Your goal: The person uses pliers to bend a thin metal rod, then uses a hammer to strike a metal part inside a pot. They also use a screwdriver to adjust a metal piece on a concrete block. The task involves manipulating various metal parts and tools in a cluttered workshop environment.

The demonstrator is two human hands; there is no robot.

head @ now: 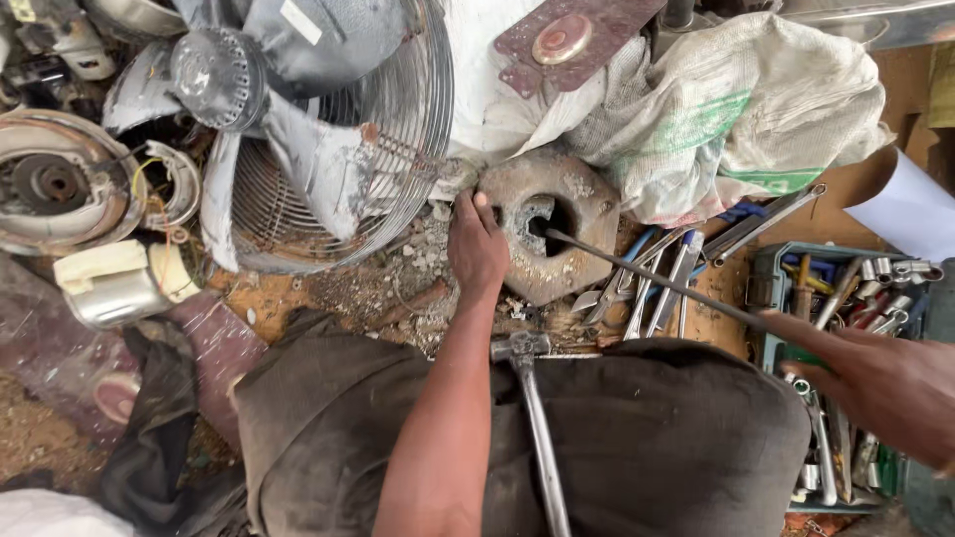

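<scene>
Head view: rusty hexagonal block (552, 234) touches left hand (477, 249); right hand (885, 383) holds rod (647, 278).

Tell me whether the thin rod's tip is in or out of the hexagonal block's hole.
In. The rod, held by the right hand, runs into the hole of the block, which the left hand touches.

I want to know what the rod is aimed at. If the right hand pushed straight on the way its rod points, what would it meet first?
Probably the hole in the rusty hexagonal block, steadied by the left hand; the right hand aims the thin rod there. Depth is unclear.
</scene>
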